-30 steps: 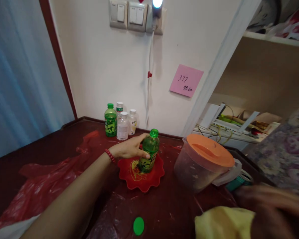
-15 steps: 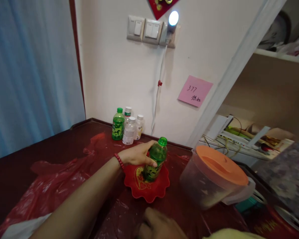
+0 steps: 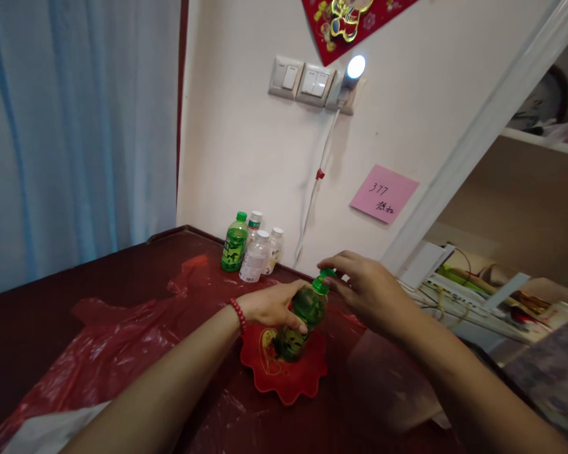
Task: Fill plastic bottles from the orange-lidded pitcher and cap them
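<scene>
Presently held: green bottle [image 3: 299,318] on red plate [image 3: 284,372].
My left hand [image 3: 272,306] grips its body; my right hand [image 3: 360,287], at 2 o'clock, pinches the green cap [image 3: 320,285].

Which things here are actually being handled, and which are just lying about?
In hand:
- green bottle, gripped by the left hand, standing on the red dish
- its green cap, pinched by the right hand

Lying about:
- four small bottles by the wall
- red plastic sheet
- pink note
- wall switches
- shelf clutter
</scene>
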### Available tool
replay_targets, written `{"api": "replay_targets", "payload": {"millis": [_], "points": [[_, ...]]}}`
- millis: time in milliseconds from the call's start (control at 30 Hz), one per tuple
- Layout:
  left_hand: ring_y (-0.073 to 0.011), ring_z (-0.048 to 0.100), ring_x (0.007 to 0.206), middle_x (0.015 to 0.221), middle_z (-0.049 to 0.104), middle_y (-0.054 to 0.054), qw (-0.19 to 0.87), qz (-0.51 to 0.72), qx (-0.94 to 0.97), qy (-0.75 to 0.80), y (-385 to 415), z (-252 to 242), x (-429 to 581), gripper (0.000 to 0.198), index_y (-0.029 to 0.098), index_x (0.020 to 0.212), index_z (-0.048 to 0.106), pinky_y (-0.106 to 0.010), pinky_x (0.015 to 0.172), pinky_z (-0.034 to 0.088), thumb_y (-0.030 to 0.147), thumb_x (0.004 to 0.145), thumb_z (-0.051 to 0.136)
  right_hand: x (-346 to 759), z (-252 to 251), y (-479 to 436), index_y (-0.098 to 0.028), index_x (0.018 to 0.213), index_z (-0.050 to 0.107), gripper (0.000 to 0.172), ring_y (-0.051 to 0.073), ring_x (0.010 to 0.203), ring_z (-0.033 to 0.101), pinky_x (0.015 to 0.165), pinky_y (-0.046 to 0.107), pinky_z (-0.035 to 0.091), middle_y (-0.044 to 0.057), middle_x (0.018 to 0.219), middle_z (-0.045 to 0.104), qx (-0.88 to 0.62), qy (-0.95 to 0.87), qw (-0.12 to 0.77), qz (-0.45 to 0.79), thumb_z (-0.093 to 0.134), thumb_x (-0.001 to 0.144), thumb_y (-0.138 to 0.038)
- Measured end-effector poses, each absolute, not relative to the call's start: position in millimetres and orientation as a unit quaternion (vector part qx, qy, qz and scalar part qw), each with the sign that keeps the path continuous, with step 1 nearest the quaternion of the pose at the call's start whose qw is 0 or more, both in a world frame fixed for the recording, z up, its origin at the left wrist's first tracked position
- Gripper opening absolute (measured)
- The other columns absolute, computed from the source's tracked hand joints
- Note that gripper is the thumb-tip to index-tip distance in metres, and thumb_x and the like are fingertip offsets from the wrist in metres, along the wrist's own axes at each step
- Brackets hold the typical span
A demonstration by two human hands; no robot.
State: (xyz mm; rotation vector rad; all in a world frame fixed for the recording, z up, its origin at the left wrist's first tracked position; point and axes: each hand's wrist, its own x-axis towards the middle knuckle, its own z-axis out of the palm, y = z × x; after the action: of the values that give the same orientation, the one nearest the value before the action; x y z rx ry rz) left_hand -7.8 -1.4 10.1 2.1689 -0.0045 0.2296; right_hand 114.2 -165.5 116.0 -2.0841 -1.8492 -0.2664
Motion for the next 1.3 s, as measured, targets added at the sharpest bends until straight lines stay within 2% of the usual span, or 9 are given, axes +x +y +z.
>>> {"api": "replay_targets", "payload": {"millis": [433, 700, 833, 933, 1033, 1100, 1167, 1233, 1300], "points": [[-0.029, 0.06, 0.119, 0.13, 0.063, -0.01, 0.462, 0.088, 0.882, 0.006, -3.2, 12.1, -8.8, 0.079, 0.021, 0.137, 0.046, -0.041, 0.101, 0.047, 0.028, 0.069, 0.085, 119.6, 122.3, -152.6, -0.023, 0.106, 0.074, 0.023, 0.017, 0.088, 0.063, 0.078, 0.03, 0.048, 0.003, 0.099, 0.069, -0.719, -0.681, 0.133, -0.022, 0.065, 0.088, -0.012], [-0.0283, 0.062, 0.114, 0.126, 0.065, -0.011, 0.475, 0.086, 0.876, 0.003, -2.2, 11.0, -10.2, 0.077, 0.019, 0.136, 0.046, -0.041, 0.098, 0.049, 0.028, 0.07, 0.084, 112.3, 130.0, -147.0, -0.02, 0.101, 0.075, 0.02, 0.015, 0.081, 0.061, 0.073, 0.027, 0.045, 0.004, 0.094, 0.069, -0.732, -0.676, 0.09, -0.01, 0.064, 0.086, -0.01], [-0.0288, 0.061, 0.117, 0.13, 0.063, -0.01, 0.472, 0.082, 0.878, -0.005, -0.4, 8.0, -8.0, 0.08, 0.022, 0.139, 0.044, -0.044, 0.101, 0.047, 0.03, 0.07, 0.084, 109.7, 126.3, -143.2, -0.017, 0.091, 0.072, 0.01, 0.018, 0.075, 0.061, 0.064, 0.029, 0.042, 0.006, 0.086, 0.07, -0.763, -0.641, 0.073, -0.036, 0.066, 0.09, -0.025], [-0.0288, 0.062, 0.116, 0.129, 0.065, -0.01, 0.482, 0.078, 0.873, -0.013, -0.1, 7.3, -6.9, 0.079, 0.021, 0.14, 0.043, -0.044, 0.101, 0.048, 0.029, 0.072, 0.082, 106.7, 123.9, -143.8, -0.016, 0.087, 0.069, 0.032, 0.023, 0.067, 0.061, 0.057, 0.033, 0.038, 0.01, 0.076, 0.069, -0.791, -0.606, 0.063, -0.066, 0.059, 0.095, -0.045], [-0.0295, 0.061, 0.117, 0.129, 0.064, -0.01, 0.483, 0.082, 0.872, -0.01, 0.4, 7.3, -7.1, 0.077, 0.02, 0.138, 0.045, -0.044, 0.101, 0.047, 0.029, 0.072, 0.082, 106.6, 127.1, -148.6, -0.015, 0.1, 0.07, 0.046, 0.028, 0.077, 0.065, 0.064, 0.037, 0.043, 0.014, 0.085, 0.071, -0.791, -0.604, 0.068, -0.068, 0.044, 0.1, -0.054], [-0.0294, 0.061, 0.118, 0.131, 0.063, -0.01, 0.477, 0.086, 0.874, -0.009, 0.8, 7.5, -7.7, 0.076, 0.022, 0.137, 0.046, -0.044, 0.101, 0.047, 0.03, 0.071, 0.083, 109.2, 131.0, -152.7, -0.018, 0.118, 0.066, 0.041, 0.025, 0.091, 0.066, 0.077, 0.037, 0.048, 0.013, 0.104, 0.071, -0.775, -0.624, 0.082, -0.051, 0.041, 0.103, -0.047], [-0.0289, 0.061, 0.117, 0.131, 0.063, -0.009, 0.472, 0.088, 0.877, -0.009, 0.9, 7.8, -8.4, 0.075, 0.023, 0.135, 0.047, -0.044, 0.1, 0.048, 0.031, 0.07, 0.084, 112.3, 133.6, -155.6, -0.023, 0.13, 0.062, 0.032, 0.018, 0.099, 0.064, 0.086, 0.03, 0.048, 0.008, 0.117, 0.067, -0.751, -0.654, 0.09, -0.027, 0.048, 0.102, -0.03], [-0.0287, 0.061, 0.115, 0.128, 0.064, -0.009, 0.466, 0.089, 0.88, -0.008, 0.6, 8.4, -9.0, 0.074, 0.023, 0.134, 0.047, -0.043, 0.099, 0.048, 0.032, 0.07, 0.084, 113.8, 133.4, -155.9, -0.026, 0.123, 0.067, 0.034, 0.013, 0.097, 0.064, 0.085, 0.023, 0.047, 0.004, 0.115, 0.067, -0.733, -0.675, 0.082, -0.009, 0.053, 0.096, -0.012], [-0.0285, 0.062, 0.114, 0.126, 0.065, -0.009, 0.467, 0.089, 0.88, -0.008, -0.1, 9.5, -9.3, 0.074, 0.022, 0.135, 0.047, -0.042, 0.098, 0.049, 0.031, 0.071, 0.083, 112.6, 130.6, -153.3, -0.024, 0.11, 0.072, 0.03, 0.013, 0.091, 0.064, 0.082, 0.021, 0.047, 0.004, 0.106, 0.067, -0.733, -0.677, 0.069, -0.011, 0.053, 0.093, -0.007]]}}
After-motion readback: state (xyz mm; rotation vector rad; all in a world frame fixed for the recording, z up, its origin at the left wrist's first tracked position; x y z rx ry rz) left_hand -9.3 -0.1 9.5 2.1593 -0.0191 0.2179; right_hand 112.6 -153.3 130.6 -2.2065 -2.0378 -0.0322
